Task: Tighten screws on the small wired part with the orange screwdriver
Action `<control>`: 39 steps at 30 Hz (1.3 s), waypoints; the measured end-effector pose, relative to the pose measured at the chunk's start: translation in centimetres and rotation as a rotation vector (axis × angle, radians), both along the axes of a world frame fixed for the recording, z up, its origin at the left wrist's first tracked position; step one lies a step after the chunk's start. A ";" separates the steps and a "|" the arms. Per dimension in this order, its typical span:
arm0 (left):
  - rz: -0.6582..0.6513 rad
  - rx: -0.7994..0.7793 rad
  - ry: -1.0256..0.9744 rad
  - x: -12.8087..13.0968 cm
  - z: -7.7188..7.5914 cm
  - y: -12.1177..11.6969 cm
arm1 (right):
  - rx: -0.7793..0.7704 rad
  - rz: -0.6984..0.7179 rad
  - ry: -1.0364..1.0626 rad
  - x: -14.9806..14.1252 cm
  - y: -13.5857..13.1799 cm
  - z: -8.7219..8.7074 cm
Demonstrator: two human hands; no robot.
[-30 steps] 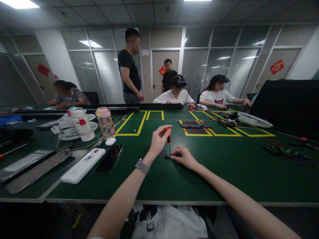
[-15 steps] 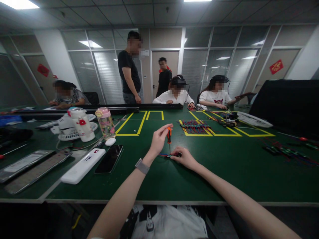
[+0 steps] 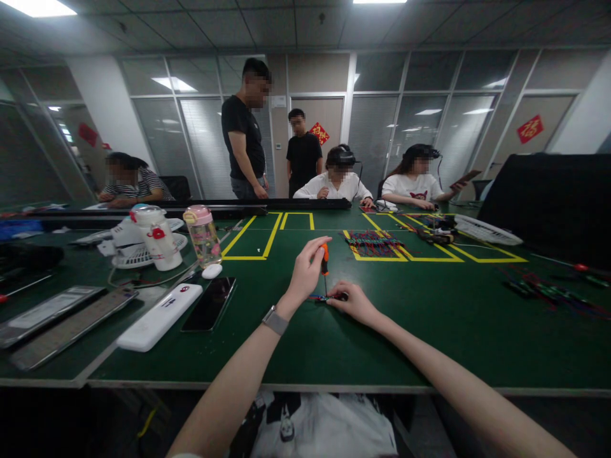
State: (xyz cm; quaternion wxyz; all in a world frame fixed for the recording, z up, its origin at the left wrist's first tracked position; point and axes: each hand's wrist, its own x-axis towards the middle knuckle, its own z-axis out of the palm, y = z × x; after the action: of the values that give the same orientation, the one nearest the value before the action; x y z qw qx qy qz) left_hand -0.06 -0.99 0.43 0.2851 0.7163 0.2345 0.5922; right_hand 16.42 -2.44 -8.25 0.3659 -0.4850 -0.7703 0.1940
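Observation:
An orange and black screwdriver (image 3: 325, 262) stands upright, its handle gripped from the left by my left hand (image 3: 305, 268), with the index finger over its top. The tip of its shaft meets a small electronic part with red and blue wires (image 3: 321, 298) on the green table. From the right, my right hand (image 3: 352, 301) pinches that part with thumb and fingers and steadies it on the tabletop. My fingers hide much of the part, so its exact kind cannot be made out.
To the left lie a black phone (image 3: 209, 305), a white power bank (image 3: 160, 317), a pink-lidded bottle (image 3: 202, 236) and a white bottle (image 3: 156, 238). A bundle of wired parts (image 3: 375, 243) sits ahead, and more wired parts (image 3: 554, 289) lie right. Several people are across the table.
My left hand has turned slightly around the screwdriver handle; my right hand stays put. In the background, one standing person has shifted left, and a seated person has raised a tablet-like object.

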 end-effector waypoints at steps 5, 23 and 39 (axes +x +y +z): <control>-0.177 -0.208 -0.164 0.0 0.0 0.7 | 0.011 -0.004 0.014 0.0 0.0 -0.1; -0.049 -0.180 -0.081 -0.4 0.2 0.6 | -0.009 0.003 0.025 0.1 0.1 -0.2; -0.072 -0.210 -0.125 -0.1 0.1 0.8 | 0.001 -0.006 0.014 0.1 0.1 -0.2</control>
State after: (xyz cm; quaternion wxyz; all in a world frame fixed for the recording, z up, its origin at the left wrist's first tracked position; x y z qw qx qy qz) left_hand -0.18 -0.22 0.49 0.3937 0.6521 0.2514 0.5972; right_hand 16.51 -2.36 -8.47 0.3719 -0.4858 -0.7663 0.1961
